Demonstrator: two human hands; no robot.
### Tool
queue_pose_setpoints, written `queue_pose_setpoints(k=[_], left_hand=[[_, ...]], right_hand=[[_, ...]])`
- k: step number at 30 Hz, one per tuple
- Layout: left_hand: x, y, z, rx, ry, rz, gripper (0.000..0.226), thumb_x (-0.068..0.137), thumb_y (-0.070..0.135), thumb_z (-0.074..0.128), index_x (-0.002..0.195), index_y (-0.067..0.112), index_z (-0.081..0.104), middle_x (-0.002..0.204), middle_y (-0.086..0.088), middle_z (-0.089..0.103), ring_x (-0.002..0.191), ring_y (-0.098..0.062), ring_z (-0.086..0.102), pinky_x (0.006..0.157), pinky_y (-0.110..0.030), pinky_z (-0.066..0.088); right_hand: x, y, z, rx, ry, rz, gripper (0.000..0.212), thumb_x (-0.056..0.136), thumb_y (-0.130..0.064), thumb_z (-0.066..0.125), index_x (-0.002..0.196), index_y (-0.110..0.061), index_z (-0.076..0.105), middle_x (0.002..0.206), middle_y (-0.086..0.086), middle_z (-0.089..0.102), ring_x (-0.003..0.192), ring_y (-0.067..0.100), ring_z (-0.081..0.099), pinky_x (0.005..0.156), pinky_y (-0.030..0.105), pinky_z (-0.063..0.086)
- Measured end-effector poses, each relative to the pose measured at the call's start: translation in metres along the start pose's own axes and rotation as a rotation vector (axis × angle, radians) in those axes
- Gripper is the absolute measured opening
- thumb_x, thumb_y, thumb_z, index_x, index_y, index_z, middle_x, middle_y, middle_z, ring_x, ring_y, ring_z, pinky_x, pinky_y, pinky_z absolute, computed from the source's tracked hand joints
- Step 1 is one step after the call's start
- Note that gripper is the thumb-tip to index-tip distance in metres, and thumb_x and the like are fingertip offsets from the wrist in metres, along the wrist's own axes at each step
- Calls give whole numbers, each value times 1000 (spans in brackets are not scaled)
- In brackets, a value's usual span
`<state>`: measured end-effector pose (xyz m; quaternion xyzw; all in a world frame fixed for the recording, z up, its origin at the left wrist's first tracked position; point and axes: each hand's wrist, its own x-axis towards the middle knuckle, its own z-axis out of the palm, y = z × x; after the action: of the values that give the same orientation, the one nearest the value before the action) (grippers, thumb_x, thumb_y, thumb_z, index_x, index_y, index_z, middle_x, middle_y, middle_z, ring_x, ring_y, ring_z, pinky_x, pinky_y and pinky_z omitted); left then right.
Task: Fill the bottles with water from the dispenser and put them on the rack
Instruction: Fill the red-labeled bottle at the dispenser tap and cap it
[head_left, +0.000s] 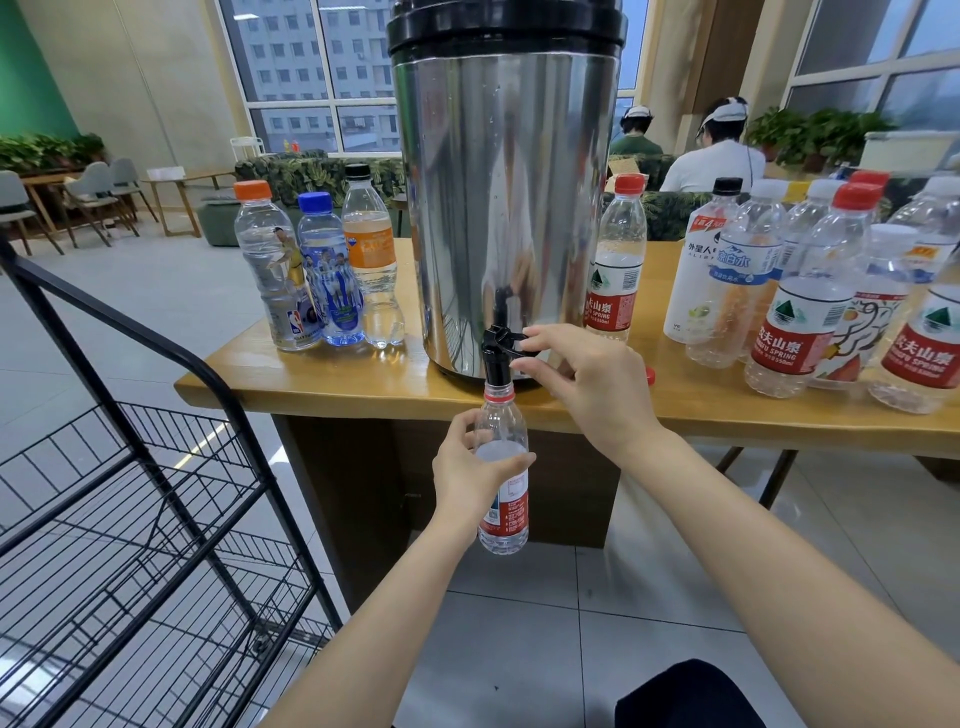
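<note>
Left hand wrapped round the bottle, mouth held right under the spout; right hand just above, pinching the tap lever. Water looks near the shoulder, so I'd keep it plumb and release early.

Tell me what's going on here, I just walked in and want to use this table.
A person is filling a bottle at the steel dispenser on the wooden table. The left hand holds a red-labelled bottle with its open mouth under the tap, and the right hand pinches the tap's lever. Water appears to reach the bottle's shoulder. Capped bottles stand on both sides of the dispenser, and a black wire rack stands at the left.
</note>
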<state>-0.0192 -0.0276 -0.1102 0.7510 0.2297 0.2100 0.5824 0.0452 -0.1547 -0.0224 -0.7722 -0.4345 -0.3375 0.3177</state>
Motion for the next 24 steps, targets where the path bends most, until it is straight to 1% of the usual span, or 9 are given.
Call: queue_pose_setpoints(k=[2,5,12,16,20,24], left_hand=[[0,0,0,2,3,-6,74,69,20,88,130,26,49,124,1,63,113,-16,58,99,-44,50],[0,0,1,1,2,-11,73,69,20,88,129,27,49,124,1,62,112,-15,57,99,-44,50],[1,-1,0,-9,-2,-10,71,69,19,88,128,27,49,124,1,62,113,-17,57,98,-43,50],[1,-1,1,-8,-4,-13,73,69,19,88,129,27,48,124,1,62,111,-14,57,97,-42,49],[2,-2,1,-5,-3,-15,73,69,20,88,129,27,48,125,1,62,113,-16,57,97,-42,49],[2,-2,1,-3,-3,-15,72,69,20,88,128,28,48,125,0,62,108,-12,55,94,-39,48]], right_hand=[[0,0,0,-1,1,-2,37,90,-41,57,105,-11,72,109,2,72,81,11,67,69,14,45],[0,-1,0,3,8,-4,38,90,-41,57,105,-10,72,108,3,72,81,12,67,68,16,48],[0,-1,0,4,5,-3,37,90,-41,57,105,-11,72,109,3,72,84,13,68,70,16,47],[-1,-1,1,5,0,-3,36,90,-40,58,106,-11,72,110,4,72,85,13,68,71,15,46],[-1,-1,0,9,-6,5,38,90,-41,56,106,-11,72,111,3,72,84,12,68,70,15,46],[-1,-1,0,6,-8,2,36,90,-40,57,106,-11,72,110,3,72,83,12,67,70,14,44]])
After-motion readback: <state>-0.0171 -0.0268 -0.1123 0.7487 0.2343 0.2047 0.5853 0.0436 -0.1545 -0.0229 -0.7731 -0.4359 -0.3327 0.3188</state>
